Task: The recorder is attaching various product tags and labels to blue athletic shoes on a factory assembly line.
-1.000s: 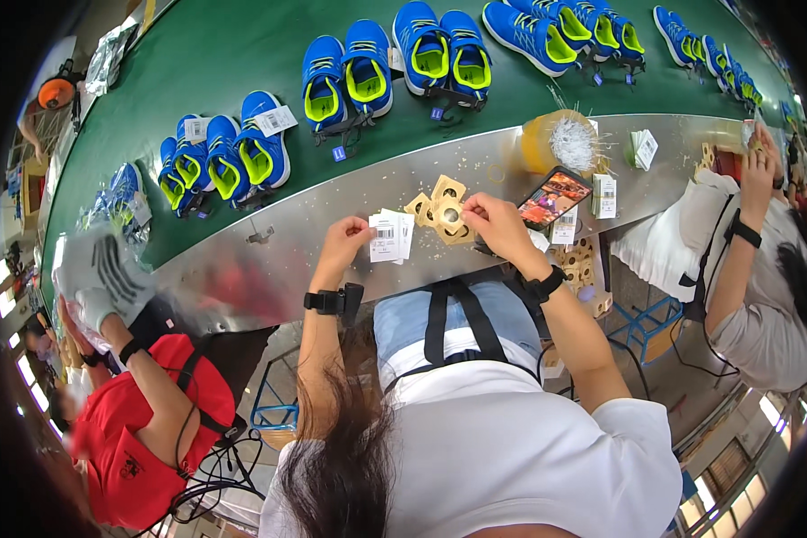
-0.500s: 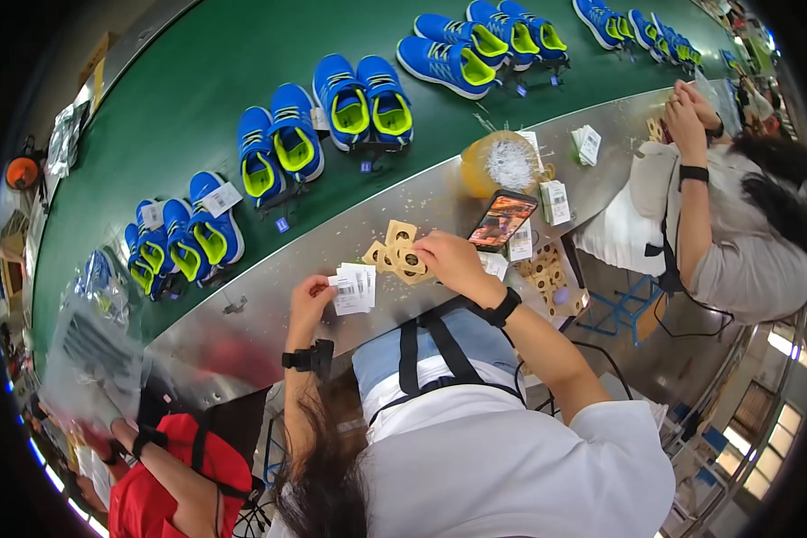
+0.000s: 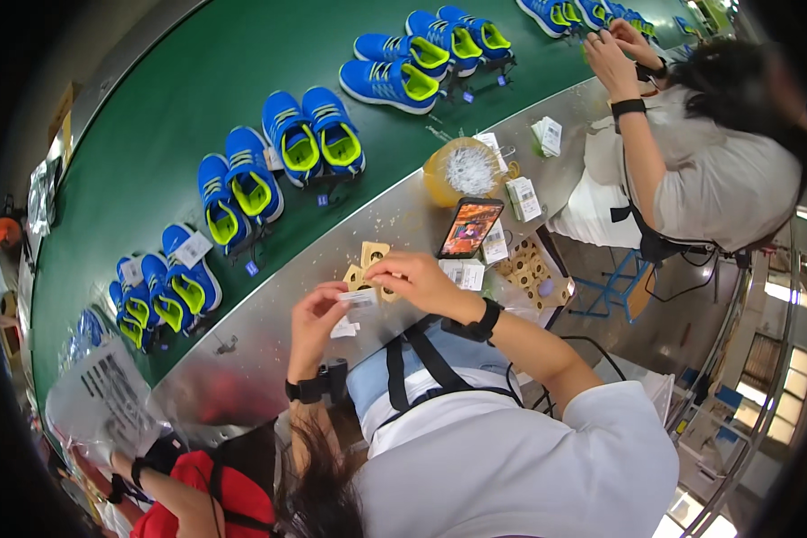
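My left hand (image 3: 316, 325) is closed on a white paper tag (image 3: 361, 299), pinched at its edge above the metal ledge. Below it, more white tags (image 3: 344, 328) lie on the ledge. My right hand (image 3: 424, 280) reaches over a small cluster of tan square cards with dark round centres (image 3: 374, 254). Its fingertips are drawn together close to the held tag; what lies between them is hidden. Just right of this hand, a phone (image 3: 471, 228) stands propped up with its screen lit, and printed white tags (image 3: 463, 273) lie below it.
Pairs of blue shoes with lime linings (image 3: 315, 134) line the green belt (image 3: 179, 117). A yellow tub of white plastic fasteners (image 3: 462, 170) stands beyond the phone. A box of tan cards (image 3: 531, 276) sits at right. Co-workers flank me; the left one handles a clear bag (image 3: 108, 390).
My left hand has raised a white tag off the stack. My right hand has come left, nearer to it. The whole view has shifted, and the right co-worker's hands are now over the belt.
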Tool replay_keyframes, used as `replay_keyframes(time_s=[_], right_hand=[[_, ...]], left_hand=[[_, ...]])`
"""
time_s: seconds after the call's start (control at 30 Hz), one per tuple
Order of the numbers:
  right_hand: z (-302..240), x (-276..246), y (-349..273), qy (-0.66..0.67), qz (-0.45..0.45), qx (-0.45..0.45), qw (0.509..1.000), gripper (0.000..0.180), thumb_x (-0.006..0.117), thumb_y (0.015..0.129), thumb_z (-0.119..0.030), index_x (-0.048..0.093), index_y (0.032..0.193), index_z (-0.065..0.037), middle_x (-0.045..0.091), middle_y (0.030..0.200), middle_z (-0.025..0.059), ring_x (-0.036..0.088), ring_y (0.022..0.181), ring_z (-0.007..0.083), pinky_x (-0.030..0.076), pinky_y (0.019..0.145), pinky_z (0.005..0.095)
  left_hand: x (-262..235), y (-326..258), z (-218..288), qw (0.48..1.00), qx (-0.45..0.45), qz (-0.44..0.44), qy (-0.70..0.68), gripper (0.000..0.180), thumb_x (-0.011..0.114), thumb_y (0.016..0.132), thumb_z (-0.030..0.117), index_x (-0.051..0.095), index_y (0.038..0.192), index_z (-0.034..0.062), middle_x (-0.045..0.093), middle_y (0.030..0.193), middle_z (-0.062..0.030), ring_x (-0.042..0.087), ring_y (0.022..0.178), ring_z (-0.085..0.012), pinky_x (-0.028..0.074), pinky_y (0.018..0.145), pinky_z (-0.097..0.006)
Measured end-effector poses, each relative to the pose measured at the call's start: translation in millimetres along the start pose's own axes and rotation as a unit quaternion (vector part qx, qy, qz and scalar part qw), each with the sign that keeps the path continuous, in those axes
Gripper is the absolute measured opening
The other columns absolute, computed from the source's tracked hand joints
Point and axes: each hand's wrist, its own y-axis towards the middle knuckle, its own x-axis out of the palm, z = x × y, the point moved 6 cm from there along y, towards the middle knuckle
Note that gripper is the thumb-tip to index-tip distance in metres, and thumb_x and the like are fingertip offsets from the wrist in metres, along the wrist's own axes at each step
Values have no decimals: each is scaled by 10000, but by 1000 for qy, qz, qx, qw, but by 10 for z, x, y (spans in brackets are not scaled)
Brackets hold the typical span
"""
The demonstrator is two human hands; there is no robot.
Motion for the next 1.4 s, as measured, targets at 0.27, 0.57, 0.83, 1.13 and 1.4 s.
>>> replay_keyframes(time_s=[0.27, 0.57, 0.83, 1.13, 1.4], right_hand=[[106, -372, -54, 121, 103, 88, 983, 186, 584, 873, -88, 609, 1041, -14, 637, 862, 62, 613, 711, 125, 493, 627, 247], [-214, -1109, 349, -75, 126, 2, 989, 133, 631, 843, -124, 649, 920, -17, 650, 850, 72, 621, 734, 155, 495, 670, 284], [185, -2020, 1414, -437, 38, 111, 892, 193, 672, 785, -224, 683, 894, -65, 672, 899, 104, 639, 842, 287, 492, 696, 369], [80, -2293, 1056, -134, 182, -4, 974, 124, 639, 838, -138, 654, 871, -20, 651, 822, 61, 599, 710, 115, 470, 637, 260], [-433, -2670, 262, 154, 453, -149, 866, 111, 514, 938, -83, 586, 987, -15, 610, 877, 23, 567, 763, 93, 468, 705, 244]], left_hand=[[570, 456, 189, 997, 6, 35, -73, 119, 654, 812, -15, 616, 924, -7, 640, 860, -34, 596, 793, -89, 474, 723, -220], [653, 829, 233, 997, 53, 36, -52, 150, 650, 837, 3, 628, 983, -19, 651, 925, -38, 599, 822, -84, 471, 754, -215], [936, 1077, 375, 997, 75, -24, -10, 143, 630, 853, 5, 614, 993, -19, 648, 918, -35, 608, 833, -80, 482, 754, -215], [1911, 1816, 579, 968, 177, -173, -52, 86, 617, 841, 13, 601, 920, -17, 619, 1064, -77, 604, 828, -101, 489, 740, -237], [2205, 1989, 748, 979, 177, -104, -13, 100, 648, 830, 46, 610, 911, 1, 575, 1174, -79, 615, 812, -110, 491, 714, -242]])
